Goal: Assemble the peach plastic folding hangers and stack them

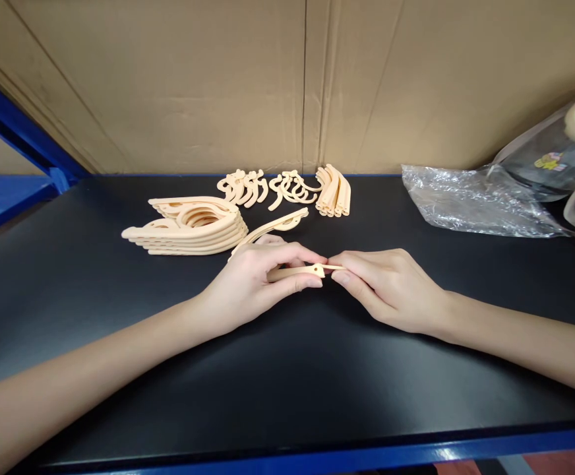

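Note:
In front of me, my left hand (262, 270) grips a cream plastic hanger part (316, 269), its end with a small round hole poking out between thumb and fingers. My right hand (391, 284) pinches a thin cream piece (335, 267) that meets this end; most of it is covered by the fingers, so its full shape is hidden. Just behind my left hand a curved hanger arm (272, 227) slants up to the right; whether it joins the held part cannot be seen. Left of it lies a stack of cream folding hangers (188, 234).
Toward the back of the black table (287, 382) are cream hooks (242, 188), more curved hooks (292, 188) and a bundle of hanger arms (334, 191). A clear plastic bag (480, 201) lies at the right beside a transparent container (539, 158). Cardboard (193, 86) stands behind.

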{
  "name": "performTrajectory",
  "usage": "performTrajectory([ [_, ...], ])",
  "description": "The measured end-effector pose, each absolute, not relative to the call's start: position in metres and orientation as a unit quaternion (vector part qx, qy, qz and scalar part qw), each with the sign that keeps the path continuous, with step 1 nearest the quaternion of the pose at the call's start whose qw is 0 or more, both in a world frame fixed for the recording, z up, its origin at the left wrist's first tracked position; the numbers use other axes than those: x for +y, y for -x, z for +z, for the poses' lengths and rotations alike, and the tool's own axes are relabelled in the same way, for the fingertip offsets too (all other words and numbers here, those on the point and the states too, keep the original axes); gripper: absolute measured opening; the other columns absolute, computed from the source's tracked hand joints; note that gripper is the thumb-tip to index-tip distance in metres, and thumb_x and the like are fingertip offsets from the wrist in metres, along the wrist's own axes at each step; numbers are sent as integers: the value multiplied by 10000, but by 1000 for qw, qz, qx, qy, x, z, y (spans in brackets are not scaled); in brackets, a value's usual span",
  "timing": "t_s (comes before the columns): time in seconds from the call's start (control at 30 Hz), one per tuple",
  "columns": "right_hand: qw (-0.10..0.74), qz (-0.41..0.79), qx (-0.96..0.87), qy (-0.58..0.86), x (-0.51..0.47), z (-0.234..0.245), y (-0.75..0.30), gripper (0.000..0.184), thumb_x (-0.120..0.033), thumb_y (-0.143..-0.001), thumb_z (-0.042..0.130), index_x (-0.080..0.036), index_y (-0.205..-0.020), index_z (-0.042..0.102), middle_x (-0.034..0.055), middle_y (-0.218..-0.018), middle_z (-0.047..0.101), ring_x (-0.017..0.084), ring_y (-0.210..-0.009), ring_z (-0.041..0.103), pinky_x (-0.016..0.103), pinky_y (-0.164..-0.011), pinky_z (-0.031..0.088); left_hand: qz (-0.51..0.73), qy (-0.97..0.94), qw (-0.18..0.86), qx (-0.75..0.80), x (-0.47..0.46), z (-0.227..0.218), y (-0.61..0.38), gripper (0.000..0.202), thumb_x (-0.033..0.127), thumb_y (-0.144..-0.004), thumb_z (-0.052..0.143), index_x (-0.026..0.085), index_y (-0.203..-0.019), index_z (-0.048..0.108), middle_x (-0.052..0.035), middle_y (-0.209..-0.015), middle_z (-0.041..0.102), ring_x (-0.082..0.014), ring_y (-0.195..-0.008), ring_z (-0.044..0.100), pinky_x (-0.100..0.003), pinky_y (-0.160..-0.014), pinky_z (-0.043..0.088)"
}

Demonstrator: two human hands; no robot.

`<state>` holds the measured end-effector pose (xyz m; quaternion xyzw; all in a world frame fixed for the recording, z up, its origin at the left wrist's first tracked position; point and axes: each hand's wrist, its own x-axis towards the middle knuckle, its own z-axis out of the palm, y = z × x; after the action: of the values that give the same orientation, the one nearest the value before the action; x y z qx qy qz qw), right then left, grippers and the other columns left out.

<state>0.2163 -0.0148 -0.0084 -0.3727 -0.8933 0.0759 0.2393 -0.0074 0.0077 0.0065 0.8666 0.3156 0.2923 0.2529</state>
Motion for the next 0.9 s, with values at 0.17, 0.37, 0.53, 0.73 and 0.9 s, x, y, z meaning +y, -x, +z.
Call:
performTrajectory([
  [0.17,232,55,-893,381,-16,-6,-215,396,-312,-1032,312,-138,-952,658,22,-731,624,112,-606,566,236,-580,403,295,-864,260,315,8,8,7,184,296,-888,653,173,-1012,711,-7,-849,733,-133,-783,638,-245,-794,477],
  [0.37,229,-2,-900,370,-17,-6,-215,392,-304,-1027,323,-149,-947,674,19,-710,612,122,-613,553,252,-544,358,294,-858,269,323,8,9,7,174,313,-885,651,192,-987,723,-4,-830,728,-136,-761,627,-238,-762,484],
  [0.53,230,-60,-901,362,-17,-7,-215,381,-302,-1024,343,-156,-964,690,22,-715,612,124,-631,553,258,-516,322,284,-848,297,335,9,5,8,210,341,-877,656,185,-1002,719,-23,-865,735,-150,-781,654,-248,-750,502],
  [0.73,226,-148,-902,338,-16,-8,-216,358,-310,-1008,379,-152,-971,698,31,-717,593,128,-611,511,260,-504,310,281,-855,311,305,11,1,10,217,342,-898,627,174,-1030,662,-4,-789,750,-154,-777,683,-268,-785,510],
  [0.9,226,-111,-905,343,-15,-9,-216,367,-301,-1014,367,-163,-958,703,15,-688,593,115,-588,527,253,-499,316,289,-863,288,298,10,2,7,210,357,-888,646,170,-981,664,-11,-827,750,-159,-817,686,-276,-827,495],
])
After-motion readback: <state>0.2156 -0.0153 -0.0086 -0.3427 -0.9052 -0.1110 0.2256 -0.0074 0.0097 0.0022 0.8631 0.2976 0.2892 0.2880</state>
